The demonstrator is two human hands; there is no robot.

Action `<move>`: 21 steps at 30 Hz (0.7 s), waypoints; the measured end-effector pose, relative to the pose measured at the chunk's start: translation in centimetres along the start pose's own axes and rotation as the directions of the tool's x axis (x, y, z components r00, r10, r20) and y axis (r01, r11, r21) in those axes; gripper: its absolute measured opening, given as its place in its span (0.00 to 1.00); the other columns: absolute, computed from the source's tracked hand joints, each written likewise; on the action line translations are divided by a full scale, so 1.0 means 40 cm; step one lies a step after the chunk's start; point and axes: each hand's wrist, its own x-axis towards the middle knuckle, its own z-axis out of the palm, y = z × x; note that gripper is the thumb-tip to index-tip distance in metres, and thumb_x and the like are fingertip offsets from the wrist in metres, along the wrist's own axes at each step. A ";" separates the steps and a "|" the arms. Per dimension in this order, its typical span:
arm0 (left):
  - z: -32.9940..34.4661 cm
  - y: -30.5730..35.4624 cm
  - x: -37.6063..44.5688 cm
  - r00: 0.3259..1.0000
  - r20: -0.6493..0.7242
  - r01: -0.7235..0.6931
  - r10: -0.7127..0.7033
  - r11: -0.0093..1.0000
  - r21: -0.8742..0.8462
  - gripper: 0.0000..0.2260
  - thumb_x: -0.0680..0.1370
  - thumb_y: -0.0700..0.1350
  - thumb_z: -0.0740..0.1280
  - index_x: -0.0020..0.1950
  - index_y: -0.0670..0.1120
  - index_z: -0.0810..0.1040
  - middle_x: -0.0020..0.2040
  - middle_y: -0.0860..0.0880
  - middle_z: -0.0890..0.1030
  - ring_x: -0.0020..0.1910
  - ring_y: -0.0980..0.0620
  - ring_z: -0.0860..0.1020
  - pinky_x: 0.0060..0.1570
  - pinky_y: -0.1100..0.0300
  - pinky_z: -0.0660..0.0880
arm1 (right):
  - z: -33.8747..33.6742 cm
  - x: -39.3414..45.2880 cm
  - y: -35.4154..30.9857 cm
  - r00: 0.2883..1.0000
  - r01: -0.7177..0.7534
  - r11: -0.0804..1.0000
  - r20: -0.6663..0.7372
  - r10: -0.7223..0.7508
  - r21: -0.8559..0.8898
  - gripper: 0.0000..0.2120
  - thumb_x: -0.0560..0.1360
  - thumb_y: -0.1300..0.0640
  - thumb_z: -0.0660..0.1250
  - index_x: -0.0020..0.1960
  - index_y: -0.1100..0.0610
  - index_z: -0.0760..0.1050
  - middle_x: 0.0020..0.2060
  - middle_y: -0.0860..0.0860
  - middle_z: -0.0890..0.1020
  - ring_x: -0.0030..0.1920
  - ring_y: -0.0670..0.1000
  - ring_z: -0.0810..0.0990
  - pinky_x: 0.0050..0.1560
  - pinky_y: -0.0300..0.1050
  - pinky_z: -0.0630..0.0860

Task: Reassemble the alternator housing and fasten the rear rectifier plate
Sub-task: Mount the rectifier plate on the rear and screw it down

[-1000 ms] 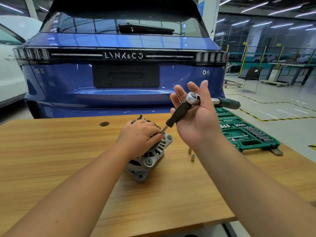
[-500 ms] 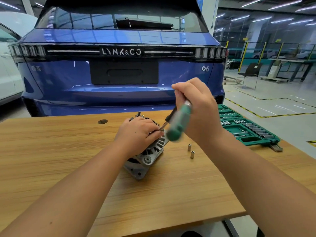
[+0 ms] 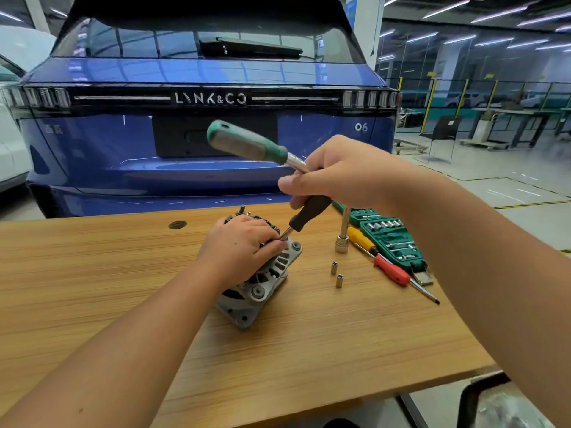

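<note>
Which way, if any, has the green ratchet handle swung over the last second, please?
Yes. The ratchet handle swung from pointing right, toward the socket set, round to pointing up-left against the blue car, gripped by the right hand.
</note>
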 end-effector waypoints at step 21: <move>0.004 -0.005 0.003 1.000 0.009 0.000 0.000 1.000 0.000 0.23 0.77 0.68 0.47 0.51 0.61 0.79 0.49 0.65 0.77 0.55 0.58 0.73 0.55 0.53 0.68 | 0.186 -0.001 0.085 0.964 0.266 0.049 -0.265 -0.023 0.963 0.05 0.77 0.53 0.70 0.51 0.48 0.84 0.56 0.54 0.84 0.55 0.54 0.82 0.57 0.52 0.76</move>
